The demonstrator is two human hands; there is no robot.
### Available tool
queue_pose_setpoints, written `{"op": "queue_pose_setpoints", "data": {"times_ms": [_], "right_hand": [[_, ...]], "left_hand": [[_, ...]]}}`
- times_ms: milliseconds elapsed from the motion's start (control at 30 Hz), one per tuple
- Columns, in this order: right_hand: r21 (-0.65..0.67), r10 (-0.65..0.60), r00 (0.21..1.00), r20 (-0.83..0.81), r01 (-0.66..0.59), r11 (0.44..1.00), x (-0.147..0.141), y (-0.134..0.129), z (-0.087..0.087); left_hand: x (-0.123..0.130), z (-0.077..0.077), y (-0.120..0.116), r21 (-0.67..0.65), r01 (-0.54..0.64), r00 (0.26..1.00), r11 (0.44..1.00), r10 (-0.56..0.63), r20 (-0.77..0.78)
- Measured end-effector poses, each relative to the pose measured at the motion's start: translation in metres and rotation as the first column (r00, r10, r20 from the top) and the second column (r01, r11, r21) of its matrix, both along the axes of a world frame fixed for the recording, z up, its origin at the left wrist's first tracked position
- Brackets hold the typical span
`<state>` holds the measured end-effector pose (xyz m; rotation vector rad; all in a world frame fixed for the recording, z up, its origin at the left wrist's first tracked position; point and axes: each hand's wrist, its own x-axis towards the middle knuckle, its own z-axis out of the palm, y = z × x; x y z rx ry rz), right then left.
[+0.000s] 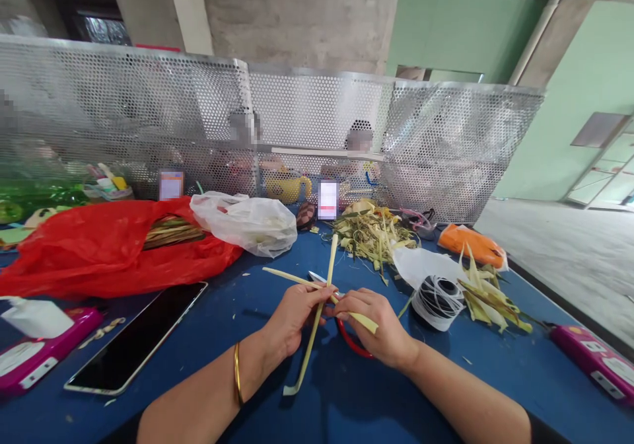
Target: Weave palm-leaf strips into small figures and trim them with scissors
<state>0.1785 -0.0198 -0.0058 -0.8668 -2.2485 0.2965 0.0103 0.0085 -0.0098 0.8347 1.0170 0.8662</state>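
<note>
Two pale yellow-green husk strips [314, 337] cross each other in front of me, over the blue table. My left hand [297, 312] pinches them at the crossing, thumb on top. Close beside it, my right hand [371, 318] has its fingers closed on the strip running to the right, whose wide end [365, 323] sticks out over the knuckles. Scissors with a red handle [352, 342] lie on the table beneath my hands; a blade tip [317, 277] shows beyond the crossing. The fingertips of both hands are partly hidden.
Left are a red plastic bag [99, 246] with dried strips, a white bag [247, 222] and a phone [139, 338]. Right are a wire spool [438, 304], loose husks [488, 292] and an orange packet [470, 246]. A husk pile [374, 232] lies before a perforated metal screen [317, 113].
</note>
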Motion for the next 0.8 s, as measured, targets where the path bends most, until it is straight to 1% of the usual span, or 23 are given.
{"op": "queue_pose_setpoints", "data": {"times_ms": [67,133,200,300,367,500,600,700,800], "right_hand": [[-0.102,-0.03,0.992,-0.125,0.017,0.995,0.0,0.0,-0.002],[-0.249,-0.097,0.95,-0.296,0.021,0.968,0.0,0.003,-0.004],[-0.375,-0.179,0.874,-0.452,-0.004,0.927,0.0,0.007,-0.005],[-0.463,-0.262,0.754,-0.602,-0.062,0.884,0.0,0.011,-0.002],[-0.5,-0.298,0.709,-0.639,-0.089,0.862,0.0,0.011,0.001],[-0.533,-0.329,0.692,-0.642,-0.095,0.841,-0.002,0.009,0.003],[-0.539,-0.333,0.688,-0.645,-0.102,0.836,-0.003,0.008,0.0],[-0.552,-0.334,0.675,-0.658,-0.131,0.823,-0.003,0.008,-0.002],[-0.569,-0.349,0.637,-0.687,-0.171,0.804,-0.003,0.007,-0.002]], "left_hand": [[-0.002,0.003,-0.001,-0.018,0.006,1.0,1.0,-0.005,0.021],[-0.004,0.006,-0.001,-0.017,0.02,0.999,1.0,-0.019,0.049],[-0.006,0.008,0.0,-0.008,0.057,0.994,0.998,-0.056,0.092],[-0.008,0.008,0.003,-0.016,0.103,0.985,0.995,-0.099,0.144],[-0.009,0.008,0.004,-0.002,0.122,0.981,0.993,-0.12,0.155],[-0.012,0.006,0.004,0.088,0.156,0.978,0.984,-0.166,0.123],[-0.012,0.005,0.004,0.137,0.146,0.984,0.98,-0.158,0.084],[-0.011,0.003,0.004,0.133,0.15,0.984,0.98,-0.162,0.079],[-0.007,0.002,0.001,0.11,0.152,0.983,0.982,-0.162,0.087]]}}
